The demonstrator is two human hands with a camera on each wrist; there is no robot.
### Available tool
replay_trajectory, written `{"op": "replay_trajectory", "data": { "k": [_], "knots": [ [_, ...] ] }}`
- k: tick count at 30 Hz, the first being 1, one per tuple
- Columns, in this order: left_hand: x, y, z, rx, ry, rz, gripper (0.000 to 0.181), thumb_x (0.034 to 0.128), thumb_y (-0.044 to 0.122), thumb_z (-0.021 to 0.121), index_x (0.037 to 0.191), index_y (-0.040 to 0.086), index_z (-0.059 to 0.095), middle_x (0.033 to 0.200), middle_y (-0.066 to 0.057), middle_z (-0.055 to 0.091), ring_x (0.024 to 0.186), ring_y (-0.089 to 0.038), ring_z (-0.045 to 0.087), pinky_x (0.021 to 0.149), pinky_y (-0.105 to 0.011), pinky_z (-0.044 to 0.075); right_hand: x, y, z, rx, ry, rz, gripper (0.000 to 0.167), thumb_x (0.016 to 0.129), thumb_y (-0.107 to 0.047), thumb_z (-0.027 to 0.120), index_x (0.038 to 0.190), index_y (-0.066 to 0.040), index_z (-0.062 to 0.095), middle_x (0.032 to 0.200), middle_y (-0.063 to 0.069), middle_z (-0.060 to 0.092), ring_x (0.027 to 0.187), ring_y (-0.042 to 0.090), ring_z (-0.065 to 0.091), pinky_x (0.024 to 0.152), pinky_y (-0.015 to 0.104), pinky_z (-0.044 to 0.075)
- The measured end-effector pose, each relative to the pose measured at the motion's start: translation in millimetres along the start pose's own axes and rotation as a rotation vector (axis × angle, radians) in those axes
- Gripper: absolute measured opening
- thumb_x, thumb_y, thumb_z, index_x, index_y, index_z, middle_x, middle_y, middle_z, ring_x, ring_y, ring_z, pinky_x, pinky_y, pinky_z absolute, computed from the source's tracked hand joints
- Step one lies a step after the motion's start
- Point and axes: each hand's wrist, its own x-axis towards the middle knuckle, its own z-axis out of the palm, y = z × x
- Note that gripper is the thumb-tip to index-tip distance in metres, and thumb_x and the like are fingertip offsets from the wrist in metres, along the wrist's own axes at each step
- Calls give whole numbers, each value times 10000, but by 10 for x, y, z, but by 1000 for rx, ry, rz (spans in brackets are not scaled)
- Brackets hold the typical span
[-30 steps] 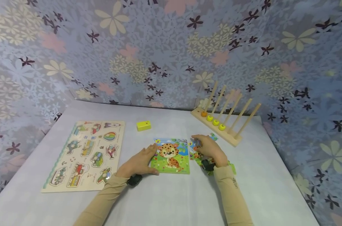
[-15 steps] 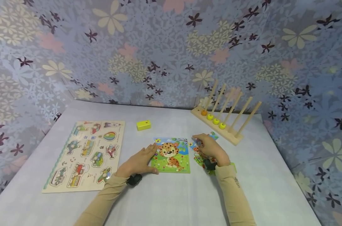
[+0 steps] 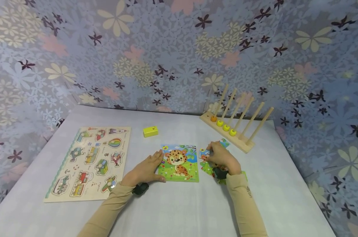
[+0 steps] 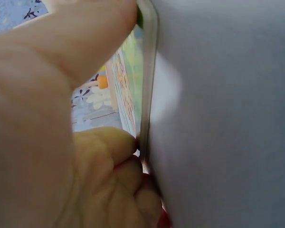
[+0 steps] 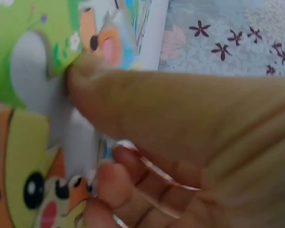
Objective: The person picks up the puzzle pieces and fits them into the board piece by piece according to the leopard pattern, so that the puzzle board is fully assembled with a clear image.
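A square leopard picture board [image 3: 181, 164] lies on the table in the head view. My left hand [image 3: 146, 168] rests along its left side, thumb spread toward the near corner. The left wrist view shows the thumb and fingers of my left hand [image 4: 99, 175] touching the edge of the board [image 4: 149, 76]. Just right of the board, my right hand [image 3: 221, 156] pinches a puzzle piece [image 3: 203, 153] bearing part of the leopard picture. Beneath that hand lie loose puzzle pieces [image 3: 207, 167], partly hidden. In the right wrist view, the thumb of my right hand [image 5: 147, 104] partly covers the pieces.
A wooden peg puzzle board [image 3: 90, 164] with vehicle pictures lies on the left. Behind the leopard board is a yellow block [image 3: 150, 131]. At back right stands a wooden rack [image 3: 244, 144] of upright pegs, several with beads. Flowered cloth [image 3: 179, 65] hangs behind the table.
My right hand's fingers have drawn back slightly to the right and closed on a puzzle piece, which now shows beside the fingertips. My left hand stays at the board's edge.
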Motion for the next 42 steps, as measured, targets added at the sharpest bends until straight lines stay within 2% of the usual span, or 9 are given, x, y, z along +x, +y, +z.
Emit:
{"op": "replay_trajectory", "data": {
  "k": [6, 14, 19, 22, 24, 28, 35, 39, 42],
  "knots": [
    [-7, -7, 2, 7, 10, 2, 1031, 814, 459, 728, 1517, -55, 176, 1612, -214, 122, 1497, -358, 154, 1232, -502, 164, 50, 10, -5, 89, 59, 14, 226, 908, -132, 666, 1058, -22, 536, 1036, 170, 616, 840, 227, 582, 688, 325, 500],
    [-24, -10, -15, 11, 5, -3, 1026, 812, 455, 730, 1515, -55, 186, 1611, -214, 130, 1496, -361, 157, 1234, -504, 162, 149, -186, 63, 227, 140, -22, 168, 944, -140, 607, 1067, -28, 590, 920, 126, 667, 753, 214, 613, 630, 272, 470],
    [-29, -8, -22, 15, 6, -6, 1017, 813, 449, 732, 1516, -51, 193, 1612, -210, 128, 1498, -352, 157, 1236, -499, 155, 311, -414, 257, 380, 98, -11, 174, 953, -119, 596, 1088, -9, 596, 866, 131, 674, 687, 197, 620, 616, 278, 520],
    [-20, -1, -17, 10, 8, 2, 1012, 817, 449, 729, 1512, -58, 195, 1609, -218, 129, 1495, -358, 162, 1233, -505, 160, 417, -571, 428, 424, 53, 3, 175, 950, -117, 605, 1081, -2, 605, 824, 118, 678, 615, 144, 617, 583, 275, 557],
    [-13, 7, -13, 6, 5, 9, 1014, 820, 455, 724, 1511, -62, 193, 1608, -222, 127, 1494, -363, 163, 1232, -508, 163, 466, -675, 530, 425, 45, 26, 163, 944, -123, 617, 1055, -3, 612, 793, 108, 674, 569, 129, 609, 537, 271, 558],
    [-1, 19, -8, 4, -1, 9, 1016, 819, 462, 722, 1511, -63, 195, 1609, -222, 128, 1494, -365, 162, 1232, -510, 168, 536, -853, 667, 375, 87, 67, 137, 925, -139, 646, 986, -18, 625, 748, 97, 666, 509, 128, 588, 440, 240, 503],
    [-8, 7, -17, 19, 4, 12, 1010, 824, 452, 724, 1509, -69, 197, 1610, -224, 128, 1495, -360, 165, 1229, -516, 180, 649, -1012, 803, 210, 198, 62, 98, 897, -123, 662, 902, -29, 633, 797, 106, 683, 536, 114, 564, 461, 200, 461],
    [-20, 8, -29, 13, 6, 16, 1015, 823, 448, 725, 1510, -71, 188, 1607, -228, 134, 1493, -363, 170, 1227, -517, 183, 700, -1049, 859, 219, 231, 45, 95, 879, -118, 667, 891, -31, 632, 786, 106, 683, 533, 122, 565, 476, 206, 474],
    [-24, 14, -35, 6, 5, 15, 1017, 821, 451, 726, 1510, -71, 189, 1606, -229, 139, 1492, -364, 172, 1228, -515, 181, 706, -1030, 883, 293, 245, -9, 89, 865, -105, 669, 871, -26, 627, 714, 79, 661, 500, 110, 558, 453, 204, 477]
  ]
}}
